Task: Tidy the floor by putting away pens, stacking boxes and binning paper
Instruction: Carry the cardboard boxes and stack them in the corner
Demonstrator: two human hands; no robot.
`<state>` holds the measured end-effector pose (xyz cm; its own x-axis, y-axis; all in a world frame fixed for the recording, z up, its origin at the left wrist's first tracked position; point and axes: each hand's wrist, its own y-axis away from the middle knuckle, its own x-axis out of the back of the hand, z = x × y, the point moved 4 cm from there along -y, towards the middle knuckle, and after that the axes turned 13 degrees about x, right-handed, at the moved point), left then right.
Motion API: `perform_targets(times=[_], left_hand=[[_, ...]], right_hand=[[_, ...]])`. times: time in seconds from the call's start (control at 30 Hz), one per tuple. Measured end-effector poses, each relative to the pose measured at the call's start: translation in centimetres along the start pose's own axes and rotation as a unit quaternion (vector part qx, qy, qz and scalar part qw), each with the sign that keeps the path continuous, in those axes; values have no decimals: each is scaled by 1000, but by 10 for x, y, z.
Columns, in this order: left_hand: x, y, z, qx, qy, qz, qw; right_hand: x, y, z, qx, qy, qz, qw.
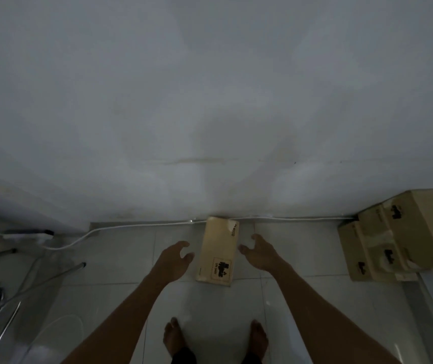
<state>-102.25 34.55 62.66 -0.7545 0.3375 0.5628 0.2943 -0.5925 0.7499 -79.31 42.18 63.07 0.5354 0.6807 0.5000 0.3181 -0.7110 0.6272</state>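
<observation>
A flat tan cardboard box with a black printed label lies on the pale floor tiles, its far end against the white wall. My left hand hovers just left of it, fingers spread, holding nothing. My right hand hovers just right of it, also open and empty. Neither hand touches the box. A stack of larger cardboard boxes stands at the right against the wall. No pens or paper are in view.
A white cable runs along the wall base to a power strip at left. Metal chair legs stand at lower left. My bare feet are on the tiles below the box.
</observation>
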Motion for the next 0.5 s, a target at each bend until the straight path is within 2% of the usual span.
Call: perform_targets(times=[0.17,0.5], left_hand=[[-43,-72,-36,27,18,-16,999],[-161,-243,-110,135,71,-27,988]], right_hand=[[-37,-60,44,-18,-17,32,999],[-156,-211,170,-42,-44,19,998]])
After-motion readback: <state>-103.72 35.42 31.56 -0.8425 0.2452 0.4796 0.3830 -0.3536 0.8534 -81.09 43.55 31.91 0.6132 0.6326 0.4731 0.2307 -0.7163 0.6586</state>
